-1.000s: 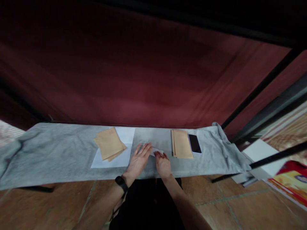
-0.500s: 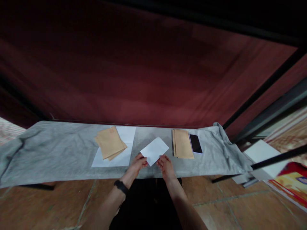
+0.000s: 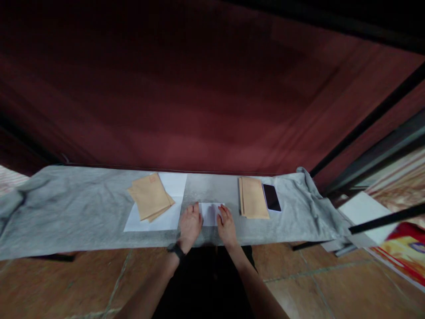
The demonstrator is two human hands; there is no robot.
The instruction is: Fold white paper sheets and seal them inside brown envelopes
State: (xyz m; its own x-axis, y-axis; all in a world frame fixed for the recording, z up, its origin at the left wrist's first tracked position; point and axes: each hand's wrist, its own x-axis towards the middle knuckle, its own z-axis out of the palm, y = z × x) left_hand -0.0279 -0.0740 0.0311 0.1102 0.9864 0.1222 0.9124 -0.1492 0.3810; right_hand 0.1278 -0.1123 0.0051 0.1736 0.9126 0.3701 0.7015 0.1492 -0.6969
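A grey cloth covers the long desk from its left end to its right, wrinkled at both ends. On the left half lies a white sheet, flat on the cloth, and on it a loose pile of tan envelopes, fanned a little and turned at an angle.

Just right of the sheet comes the left hand, palm down, fingers spread and flat, with a dark band on its wrist. It presses on the left edge of a small white paper, which lies flat on the cloth at the middle of the desk, near its front edge. The right hand rests the same way on the paper's right edge, fingers stretched out and flat. Neither hand grips anything; both lie loose on the paper, which shows between them.

Further right, apart from the hands, is a neat stack of tan envelopes, squared to the desk. A dark phone lies just beside that stack on its right, screen up. Behind the desk hangs a dark red curtain. Below the desk is a brown tiled floor.
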